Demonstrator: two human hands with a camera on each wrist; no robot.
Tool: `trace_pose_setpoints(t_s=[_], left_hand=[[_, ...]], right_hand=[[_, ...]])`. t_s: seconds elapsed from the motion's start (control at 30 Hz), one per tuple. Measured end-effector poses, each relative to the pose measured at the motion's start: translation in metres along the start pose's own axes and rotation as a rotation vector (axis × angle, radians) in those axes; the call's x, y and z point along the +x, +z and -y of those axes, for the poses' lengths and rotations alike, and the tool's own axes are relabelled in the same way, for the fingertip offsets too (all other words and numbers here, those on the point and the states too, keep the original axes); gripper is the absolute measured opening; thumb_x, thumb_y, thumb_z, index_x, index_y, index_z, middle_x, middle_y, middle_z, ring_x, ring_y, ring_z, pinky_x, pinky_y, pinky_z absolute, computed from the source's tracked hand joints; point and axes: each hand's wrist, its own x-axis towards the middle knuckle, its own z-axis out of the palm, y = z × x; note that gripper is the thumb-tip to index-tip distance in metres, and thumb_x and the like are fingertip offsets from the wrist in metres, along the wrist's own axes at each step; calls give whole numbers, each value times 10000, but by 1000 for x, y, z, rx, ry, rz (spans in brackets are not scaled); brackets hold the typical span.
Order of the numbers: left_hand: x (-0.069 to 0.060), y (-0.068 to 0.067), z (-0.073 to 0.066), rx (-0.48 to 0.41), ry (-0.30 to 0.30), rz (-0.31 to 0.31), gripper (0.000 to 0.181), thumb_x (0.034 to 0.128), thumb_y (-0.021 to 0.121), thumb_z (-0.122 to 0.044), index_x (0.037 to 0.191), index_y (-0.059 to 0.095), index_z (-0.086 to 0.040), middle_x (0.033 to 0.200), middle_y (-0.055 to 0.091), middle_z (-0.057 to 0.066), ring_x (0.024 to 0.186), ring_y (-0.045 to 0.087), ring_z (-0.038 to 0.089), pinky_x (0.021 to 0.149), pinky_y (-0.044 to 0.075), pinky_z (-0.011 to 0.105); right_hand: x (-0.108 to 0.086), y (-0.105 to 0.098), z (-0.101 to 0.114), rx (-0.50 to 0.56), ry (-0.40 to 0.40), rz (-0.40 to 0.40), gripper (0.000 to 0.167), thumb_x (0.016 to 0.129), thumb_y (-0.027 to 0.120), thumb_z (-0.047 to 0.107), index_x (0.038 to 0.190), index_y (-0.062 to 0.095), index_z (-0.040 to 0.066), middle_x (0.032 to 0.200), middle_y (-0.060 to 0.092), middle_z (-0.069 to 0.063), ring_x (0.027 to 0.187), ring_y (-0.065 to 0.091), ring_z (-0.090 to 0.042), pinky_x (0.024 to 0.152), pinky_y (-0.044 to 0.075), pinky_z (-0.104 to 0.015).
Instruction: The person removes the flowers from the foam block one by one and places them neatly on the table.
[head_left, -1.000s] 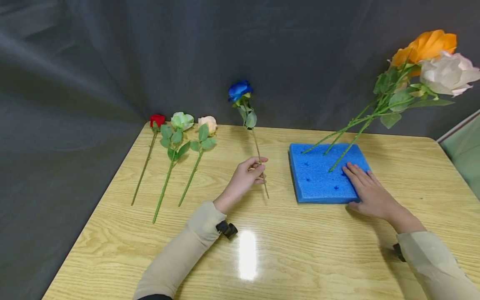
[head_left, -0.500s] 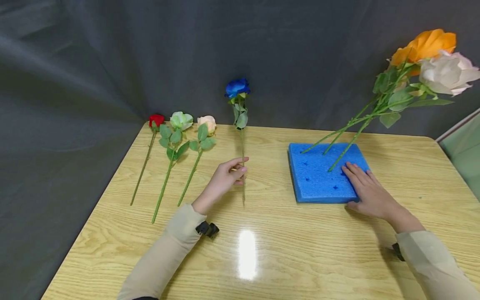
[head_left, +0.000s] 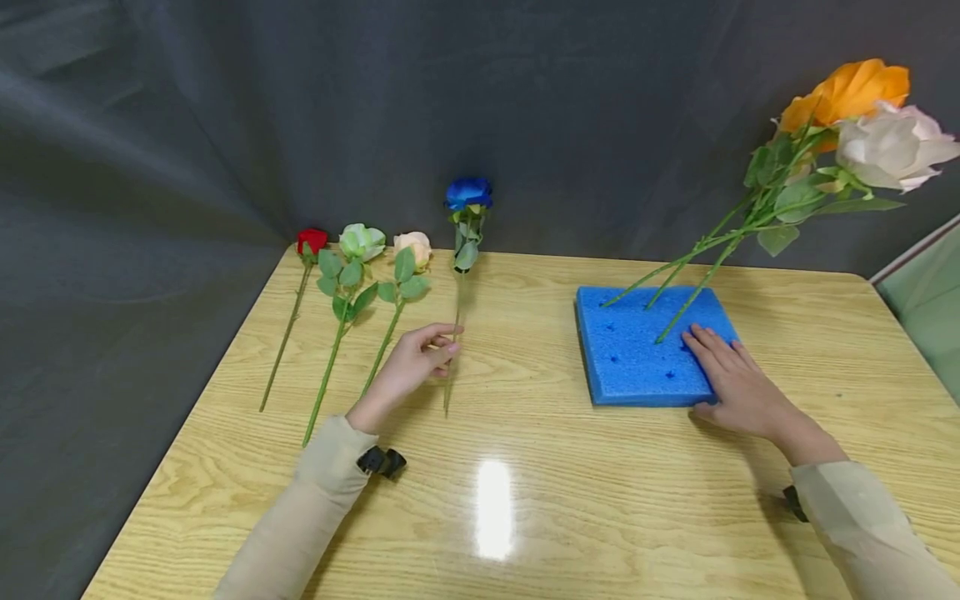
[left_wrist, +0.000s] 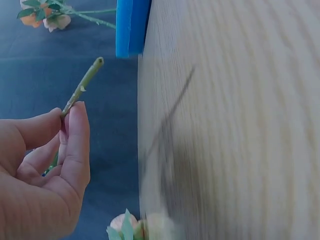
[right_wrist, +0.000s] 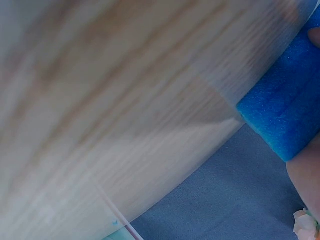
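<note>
L hand point(head_left: 408, 364) pinching blue rose point(head_left: 467, 252) by stem point(head_left: 460, 300), nr frame ctr, bloom point(head_left: 468, 193) above it; R hand point(head_left: 742, 392) flat, fingers point(head_left: 709, 350) straight, on foam blk point(head_left: 637, 375), ctr-right.

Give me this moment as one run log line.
left grip: pinches blue rose stem; right grip: rests on blue foam block; block: three leaning stems inserted; table: red flower, green flower, peach flower

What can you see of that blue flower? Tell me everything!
The blue flower looks artificial: a rose-like blue bloom, greyish-green leaves below it, and a thin greenish stem with a small thorn-like spur near its lower end. The left hand pinches the stem between thumb and fingers, bloom uppermost, tilted slightly. The stem's lower end is free, clear of the table.
</note>
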Motion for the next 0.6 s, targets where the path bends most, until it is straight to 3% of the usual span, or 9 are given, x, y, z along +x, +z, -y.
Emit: trace_pose_setpoints(t_s=[0.1,0.47,0.6], left_hand=[[-1,-5,4,19,2,2,385,975,542,-103,1339,516,20,1057,583,218,859,634,300,748,599,339],[-3,-16,13,5,-80,18,379,976,541,-102,1339,517,3,1049,581,123,899,614,215,727,580,251],[-3,-20,17,8,-93,22,384,975,542,-103,1340,511,13,1065,576,131,895,618,197,718,577,228]], right_hand=[[0,0,0,0,3,2,1029,711,745,126,1520,123,-6,1568,148,-269,1498,21,-342,1227,-119,-429],[0,-2,3,5,17,13,1024,722,739,128,1523,115,-3,1570,140,-269,1493,34,-362,1223,-141,-396],[0,-1,3,7,16,16,1018,726,735,128,1522,115,-7,1571,136,-267,1490,40,-373,1226,-119,-439]])
